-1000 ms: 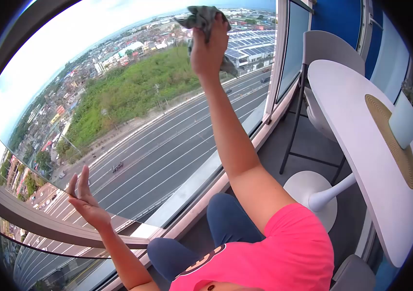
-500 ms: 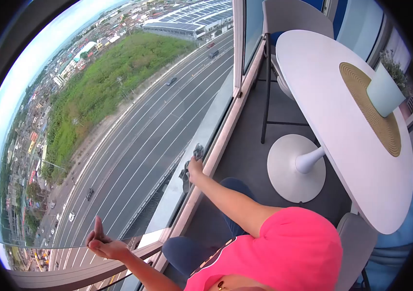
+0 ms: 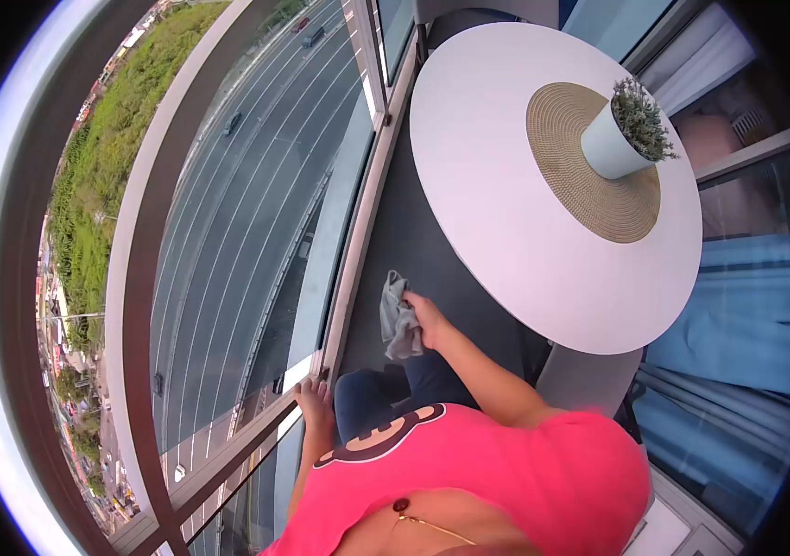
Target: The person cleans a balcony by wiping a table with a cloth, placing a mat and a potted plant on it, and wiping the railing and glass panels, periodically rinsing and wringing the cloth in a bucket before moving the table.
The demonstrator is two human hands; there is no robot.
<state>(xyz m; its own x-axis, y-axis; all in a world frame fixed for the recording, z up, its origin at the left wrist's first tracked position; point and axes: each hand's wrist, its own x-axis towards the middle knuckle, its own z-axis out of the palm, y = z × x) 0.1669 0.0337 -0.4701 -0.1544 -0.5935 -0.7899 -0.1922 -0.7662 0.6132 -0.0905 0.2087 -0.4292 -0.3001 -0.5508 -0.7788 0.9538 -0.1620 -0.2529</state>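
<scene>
A crumpled grey cloth (image 3: 398,320) hangs from my right hand (image 3: 425,322), whose fingers are closed on its edge. The cloth is above the dark floor, between the window side and the table. My left hand (image 3: 314,397) is at the low rail of the window frame (image 3: 270,412), with its fingers curled over the rail near a small dark latch (image 3: 323,373). Part of that grip is hidden from my view.
To the right stands an oval white table (image 3: 478,139) with a round woven placemat (image 3: 557,167) and a potted plant (image 3: 613,144). A grey chair (image 3: 585,378) is tucked by its near edge. Window glass lies to my left, a multi-lane road far below.
My right hand has drawn the cloth back from the window ledge, inside over the floor. My left hand has come in from outside the glass to the frame rail. My view has turned right.
</scene>
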